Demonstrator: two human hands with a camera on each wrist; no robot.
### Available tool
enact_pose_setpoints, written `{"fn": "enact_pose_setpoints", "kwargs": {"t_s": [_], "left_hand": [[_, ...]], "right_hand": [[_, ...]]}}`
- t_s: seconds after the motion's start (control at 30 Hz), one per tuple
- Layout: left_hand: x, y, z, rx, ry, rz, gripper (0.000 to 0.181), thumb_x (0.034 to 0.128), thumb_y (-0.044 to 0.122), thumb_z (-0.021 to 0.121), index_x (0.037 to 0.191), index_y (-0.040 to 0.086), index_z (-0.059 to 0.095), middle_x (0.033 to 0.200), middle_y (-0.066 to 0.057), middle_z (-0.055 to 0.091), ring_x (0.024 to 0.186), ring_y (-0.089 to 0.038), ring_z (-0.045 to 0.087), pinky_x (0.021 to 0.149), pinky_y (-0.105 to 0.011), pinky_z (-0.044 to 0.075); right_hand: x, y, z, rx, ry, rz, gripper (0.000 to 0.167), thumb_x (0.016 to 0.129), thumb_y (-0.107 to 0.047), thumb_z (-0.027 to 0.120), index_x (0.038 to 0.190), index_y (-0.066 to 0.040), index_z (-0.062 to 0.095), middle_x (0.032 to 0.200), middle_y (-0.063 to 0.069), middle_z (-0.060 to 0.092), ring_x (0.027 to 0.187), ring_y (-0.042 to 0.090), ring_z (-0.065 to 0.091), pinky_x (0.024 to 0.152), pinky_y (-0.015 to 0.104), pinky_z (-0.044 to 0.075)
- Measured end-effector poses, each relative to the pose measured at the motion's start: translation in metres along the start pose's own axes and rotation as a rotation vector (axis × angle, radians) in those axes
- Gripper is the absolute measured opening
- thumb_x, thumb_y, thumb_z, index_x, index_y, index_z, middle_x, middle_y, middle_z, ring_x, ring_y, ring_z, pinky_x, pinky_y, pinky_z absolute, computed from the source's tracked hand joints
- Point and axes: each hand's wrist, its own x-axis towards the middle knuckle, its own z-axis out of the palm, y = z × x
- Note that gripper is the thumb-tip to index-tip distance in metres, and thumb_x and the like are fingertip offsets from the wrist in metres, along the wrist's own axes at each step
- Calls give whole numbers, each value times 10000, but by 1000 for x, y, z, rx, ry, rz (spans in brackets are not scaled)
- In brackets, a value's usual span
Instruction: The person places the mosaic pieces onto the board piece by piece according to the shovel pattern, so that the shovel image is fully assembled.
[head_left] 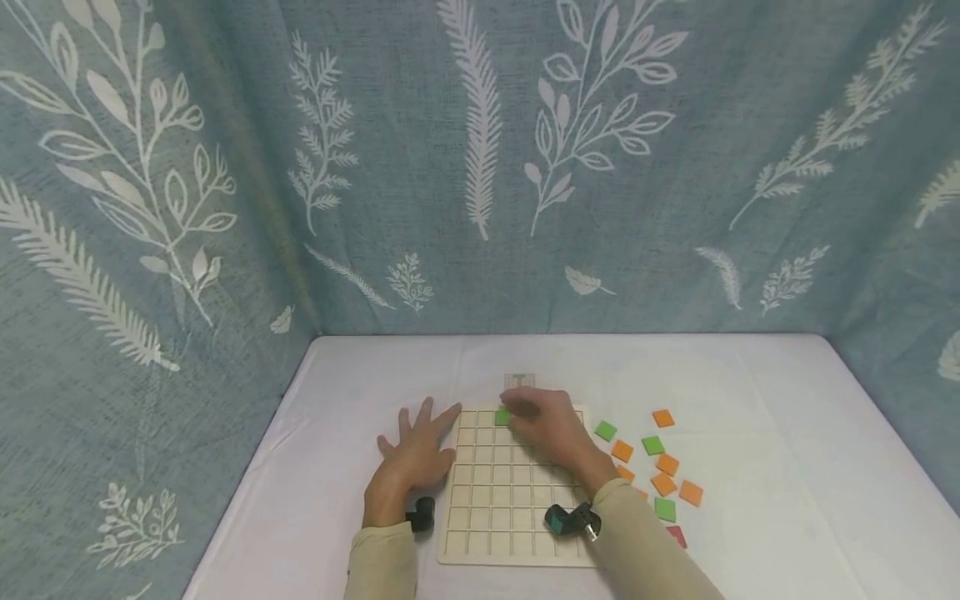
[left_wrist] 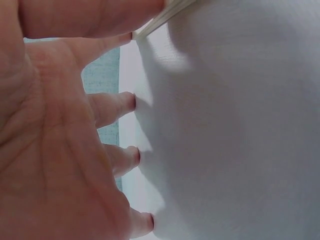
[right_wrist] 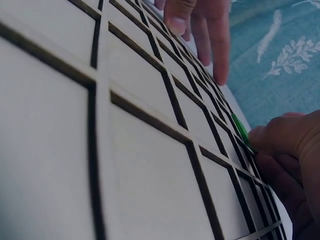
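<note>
A pale wooden board [head_left: 482, 497] with a grid of square recesses lies flat on the white table. At its far edge, my right hand [head_left: 549, 423] pinches a small green square tile [head_left: 502, 417] over the top row; the right wrist view shows the thumb against this green tile [right_wrist: 239, 128], with part of it hidden. My left hand [head_left: 417, 454] is spread beside the board's left side. Its thumb and index finger touch the board's edge, and in the left wrist view the other fingertips [left_wrist: 131, 156] rest on the table.
Right of the board lie several loose orange tiles [head_left: 691, 493] and green tiles [head_left: 664, 509], some partly behind the right forearm. A red tile [head_left: 677, 535] is nearest the front. Beyond the board sits a small printed grid card [head_left: 519, 381]. A patterned blue-green curtain [head_left: 420, 167] surrounds the table.
</note>
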Motion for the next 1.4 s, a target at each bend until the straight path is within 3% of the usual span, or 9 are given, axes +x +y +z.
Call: {"fn": "enact_pose_setpoints", "kwargs": {"t_s": [0.17, 0.3, 0.53, 0.7, 0.8, 1.07, 1.23, 1.4], "left_hand": [[1, 0, 0, -3, -1, 3, 733, 938, 106, 647, 1653, 192, 506, 1808, -278, 173, 1640, -645, -9, 1184, -932, -50], [6, -8, 8, -15, 21, 13, 752, 917, 114, 632, 1652, 211, 507, 1813, -263, 176, 1646, -638, -9, 1174, -935, -75], [2, -3, 2, -4, 9, 0, 742, 930, 94, 647, 1652, 193, 508, 1808, -278, 172, 1640, -646, -9, 1180, -935, -54], [6, -6, 6, -15, 21, 8, 746, 924, 95, 643, 1649, 214, 514, 1808, -276, 178, 1640, -648, -6, 1179, -932, -69], [9, -9, 9, -10, 30, 12, 751, 915, 105, 646, 1644, 235, 522, 1806, -275, 185, 1636, -654, 0, 1170, -939, -69], [2, -3, 2, -24, 4, 3, 748, 927, 100, 615, 1659, 195, 492, 1811, -277, 161, 1642, -644, -16, 1187, -925, -70], [2, -2, -1, -6, -6, -1, 747, 939, 106, 624, 1666, 199, 484, 1814, -272, 154, 1644, -639, -18, 1185, -928, -62], [2, -2, 0, 7, -10, 6, 749, 944, 118, 634, 1671, 208, 479, 1816, -273, 142, 1642, -641, -22, 1179, -937, -50]], "right_hand": [[-1, -1, -3, -14, 10, -14, 374, 952, -94, 805, 1325, -122, 791, 1318, 37, 805, 1284, 264, 747, 1118, 471, 590], [-4, -4, -14, 7, -2, -40, 378, 955, -106, 803, 1332, -107, 789, 1304, 40, 810, 1246, 264, 766, 1093, 476, 606], [-23, -4, -55, 115, -78, -16, 444, 978, -199, 828, 1414, -163, 752, 1399, -28, 765, 1242, 273, 767, 1074, 531, 613], [-46, 7, -92, 118, -46, 3, 458, 952, -229, 868, 1396, -182, 761, 1393, -29, 768, 1249, 297, 762, 1080, 578, 601], [-62, 14, -111, 83, -33, 42, 471, 941, -204, 876, 1397, -179, 758, 1382, -34, 773, 1260, 282, 756, 1090, 566, 598], [-112, 32, -151, 11, 29, 153, 501, 906, -187, 908, 1381, -135, 761, 1322, 0, 801, 1214, 284, 779, 1058, 490, 619], [-140, 38, -162, -54, 44, 256, 482, 905, -245, 913, 1361, -180, 773, 1304, -8, 807, 1230, 253, 770, 1012, 410, 649], [-168, 45, -167, -110, 48, 354, 476, 896, -311, 919, 1338, -194, 789, 1259, -12, 824, 1192, 193, 782, 920, 250, 653]]}}
